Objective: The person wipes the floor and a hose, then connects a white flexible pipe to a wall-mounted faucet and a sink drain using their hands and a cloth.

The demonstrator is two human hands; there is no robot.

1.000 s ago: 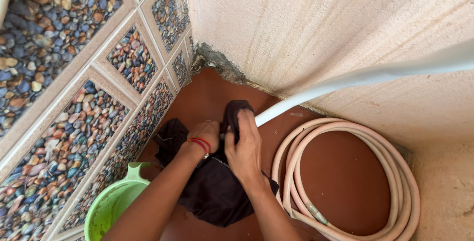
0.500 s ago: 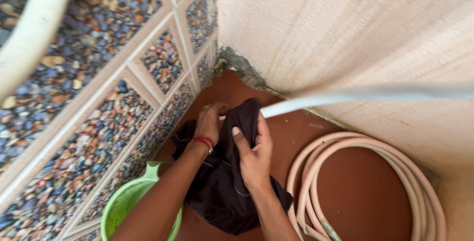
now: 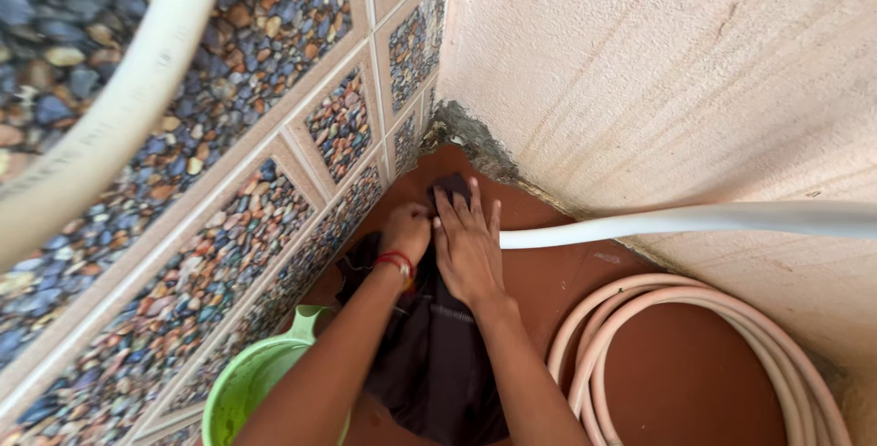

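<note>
A dark, limp cloth (image 3: 429, 355) lies spread on the smooth reddish-brown floor (image 3: 694, 382) in the lower middle of the frame, reaching up into the corner where two walls meet. Its fabric looks wet and creased, with a thin seam line across it.

The right hand (image 3: 468, 249) lies flat on the cloth's upper end, palm down, its fingers (image 3: 461, 213) straight and slightly spread, pointing toward the corner. The left hand (image 3: 406, 228) sits just beside it, touching it, curled into a loose fist with the fingers bunched together on the cloth. A red thread band (image 3: 395, 261) circles the left wrist.

The wall on the left is tiled (image 3: 274, 90) with square panels of many-coloured rounded pebbles set in pale pinkish frames. The wall on the right is rough cream plaster (image 3: 658, 71), stained dark and crumbly at its foot near the corner.

A smooth white pipe (image 3: 694, 221) runs in from the right edge and ends just beside the right hand. Below it, at lower right, a pale pink hose (image 3: 598, 336) lies coiled in several loops on the floor. A bright green plastic bucket (image 3: 247, 382) with a spout-like lip stands at lower left, against the tiles. A blurred, thick off-white tube (image 3: 119, 108) crosses the upper left.
</note>
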